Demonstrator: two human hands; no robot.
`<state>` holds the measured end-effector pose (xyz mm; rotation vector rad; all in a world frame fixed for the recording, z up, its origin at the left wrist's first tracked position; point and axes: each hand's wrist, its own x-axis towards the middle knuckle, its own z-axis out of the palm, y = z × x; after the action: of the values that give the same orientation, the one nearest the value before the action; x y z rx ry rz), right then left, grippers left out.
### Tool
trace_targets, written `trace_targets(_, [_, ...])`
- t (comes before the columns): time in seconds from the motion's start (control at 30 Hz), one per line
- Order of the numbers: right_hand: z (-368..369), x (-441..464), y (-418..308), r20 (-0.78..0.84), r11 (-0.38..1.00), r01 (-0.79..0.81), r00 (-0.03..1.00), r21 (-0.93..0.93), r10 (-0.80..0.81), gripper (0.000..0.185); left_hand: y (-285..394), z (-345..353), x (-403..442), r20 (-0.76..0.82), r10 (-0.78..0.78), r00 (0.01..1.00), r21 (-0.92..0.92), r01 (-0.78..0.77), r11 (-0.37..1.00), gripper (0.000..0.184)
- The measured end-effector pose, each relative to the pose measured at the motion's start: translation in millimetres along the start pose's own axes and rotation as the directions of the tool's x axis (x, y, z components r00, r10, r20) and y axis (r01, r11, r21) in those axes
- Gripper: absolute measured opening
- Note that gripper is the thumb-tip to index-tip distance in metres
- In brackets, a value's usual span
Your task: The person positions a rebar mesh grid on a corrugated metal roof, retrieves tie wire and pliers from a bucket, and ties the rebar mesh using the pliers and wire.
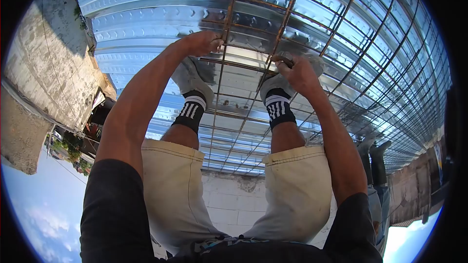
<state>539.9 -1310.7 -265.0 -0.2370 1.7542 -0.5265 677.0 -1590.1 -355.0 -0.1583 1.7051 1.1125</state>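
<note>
Fingers of right hand (301,75) closed on dark tool (284,61), two o'clock; left hand (201,44), eleven o'clock, grip unclear; keep tool square to bar (287,14)

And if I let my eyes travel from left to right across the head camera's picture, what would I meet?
Weathered concrete surface → the person's left hand → their right hand → another person's legs → brownish wall.
</note>
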Motion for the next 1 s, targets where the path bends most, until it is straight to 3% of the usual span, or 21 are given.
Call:
trace_targets(0.17, [3, 7, 11, 0.034, 0.996, -0.04, 0.999, -0.077, 0.042, 0.032, 0, 1, -1, 0.002, -0.034, 0.999, -0.074, 0.034, 0.997, 0.038])
trace_targets(0.23, [7, 13, 21, 0.0, 0.999, -0.035, 0.999, -0.028, 0.035, 0.034, 5, -1, -3, -0.033, -0.022, 0.999, -0.06, 0.02, 0.998, 0.039])
trace_targets(0.37, [2, 16, 21, 0.013, 0.998, -0.058, 0.998, 0.009, 0.058, 0.037, 6, -10, 1, 0.039, 0.025, 0.999, -0.088, -0.021, 0.996, 0.038])
trace_targets(0.43, [-3, 14, 11, 0.042, 0.996, -0.087, 0.995, -0.025, 0.088, 0.037, 24, -24, -4, 0.143, -0.016, 0.99, -0.085, 0.029, 0.996, 0.042])
trace_targets(0.53, [1, 19, 16, 0.019, 0.995, -0.085, 0.996, -0.055, 0.086, 0.035, -4, -16, 8, 0.175, 0.119, 0.977, -0.276, -0.067, 0.959, 0.046])
trace_targets(0.63, [0, 18, -1, 0.012, 0.991, -0.109, 0.994, -0.079, 0.111, 0.033, -4, -24, 13, 0.315, 0.121, 0.941, -0.373, 0.005, 0.928, 0.042])
trace_targets(0.67, [2, 20, -3, -0.013, 0.988, -0.095, 0.995, -0.12, 0.094, 0.033, -3, -26, 13, 0.277, 0.184, 0.943, -0.301, -0.096, 0.949, 0.044])
trace_targets(0.8, [8, 19, -18, -0.068, 0.979, -0.063, 0.996, -0.192, 0.051, 0.032, 6, -46, 8, 0.275, 0.132, 0.952, -0.027, -0.13, 0.991, 0.051])
trace_targets(0.9, [18, 28, -9, -0.107, 0.983, 0.074, 0.99, -0.168, -0.093, 0.032, 21, -75, -16, 0.241, -0.031, 0.97, 0.04, 0.022, 0.999, 0.051])
trace_targets(0.93, [21, 31, -9, -0.117, 0.982, 0.074, 0.989, -0.176, -0.095, 0.032, 10, -83, -14, 0.225, -0.003, 0.974, 0.104, -0.02, 0.994, 0.048])
trace_targets(1.0, [25, 34, -15, -0.122, 0.978, 0.072, 0.988, -0.194, -0.097, 0.034, 27, -98, -34, 0.021, -0.062, 0.998, -0.053, 0.063, 0.997, 0.046])
